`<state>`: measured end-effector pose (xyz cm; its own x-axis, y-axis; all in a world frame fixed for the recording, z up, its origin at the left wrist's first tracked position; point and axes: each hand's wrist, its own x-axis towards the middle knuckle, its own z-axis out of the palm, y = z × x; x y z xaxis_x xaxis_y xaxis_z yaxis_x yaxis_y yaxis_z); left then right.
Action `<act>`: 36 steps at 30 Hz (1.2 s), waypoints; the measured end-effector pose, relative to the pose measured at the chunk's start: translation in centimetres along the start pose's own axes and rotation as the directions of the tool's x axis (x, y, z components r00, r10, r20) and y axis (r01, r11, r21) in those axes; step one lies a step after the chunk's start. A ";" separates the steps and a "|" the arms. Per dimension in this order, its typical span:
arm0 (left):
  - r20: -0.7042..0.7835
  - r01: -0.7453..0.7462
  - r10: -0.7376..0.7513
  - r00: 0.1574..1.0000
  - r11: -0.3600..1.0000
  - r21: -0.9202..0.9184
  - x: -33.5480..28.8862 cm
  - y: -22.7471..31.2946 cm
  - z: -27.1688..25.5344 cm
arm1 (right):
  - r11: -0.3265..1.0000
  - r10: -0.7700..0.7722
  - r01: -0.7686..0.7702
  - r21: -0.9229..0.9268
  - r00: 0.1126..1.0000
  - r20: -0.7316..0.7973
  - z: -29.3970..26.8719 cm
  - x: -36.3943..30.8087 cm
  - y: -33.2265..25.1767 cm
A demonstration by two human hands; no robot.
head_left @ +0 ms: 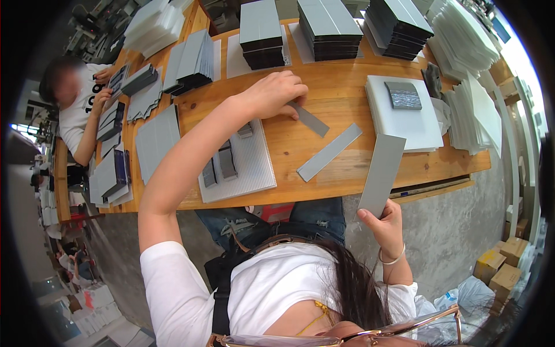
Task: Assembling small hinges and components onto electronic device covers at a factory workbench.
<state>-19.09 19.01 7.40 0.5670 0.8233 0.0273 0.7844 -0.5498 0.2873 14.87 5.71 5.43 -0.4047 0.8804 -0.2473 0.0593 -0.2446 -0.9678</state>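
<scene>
My left hand (274, 97) reaches across the wooden table with its fingers curled, pinching the far end of a narrow grey strip (314, 121). Most of that strip shows beyond the thumb, close to the tabletop. In my right hand (384, 225), past the table's near edge, a wider flat grey strip (383, 172) is held up by its lower end between thumb and fingers. Between the hands, another grey strip (330, 152) lies slantwise on the wood. Under my left forearm, a white corrugated sheet (254, 168) carries several small dark grey pieces (227, 160), partly hidden by the arm.
Tall stacks of grey panels (261, 28) line the table's far side. At right, a dark grey block (403, 95) rests on a stack of white sheets (407, 130). A co-worker (75, 104) handles grey pieces at left. Cardboard boxes (504, 276) stand on the floor.
</scene>
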 end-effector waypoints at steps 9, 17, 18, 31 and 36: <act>-0.067 0.183 -0.210 0.975 0.941 -0.286 -0.1 3.0 -2.0 | 0.999 -0.018 0.018 0.028 1.000 -0.014 -0.1 0.1 -0.1; 0.225 0.403 -0.354 0.908 0.592 -0.698 -0.6 8.0 2.5 | 0.999 -0.022 0.024 0.040 0.999 -0.032 0.1 0.0 -0.3; 0.226 0.414 -0.364 0.904 0.609 -0.676 -0.7 8.5 2.6 | 0.999 -0.023 0.024 0.039 0.999 -0.033 0.3 0.0 -0.3; 0.085 0.170 -0.253 0.964 0.337 -0.926 -3.5 11.2 3.2 | 0.999 0.011 -0.014 0.053 0.999 0.043 2.5 2.0 -0.7; 0.008 0.092 -0.418 0.908 0.181 -0.979 -6.0 13.6 3.6 | 0.996 -0.006 0.018 -0.091 0.992 0.125 4.7 3.6 -1.4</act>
<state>-10.96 6.07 7.72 0.1890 0.9766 -0.1028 -0.0523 0.1146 0.9920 9.07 7.34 6.15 -0.5159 0.8242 -0.2335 0.1347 -0.1911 -0.9723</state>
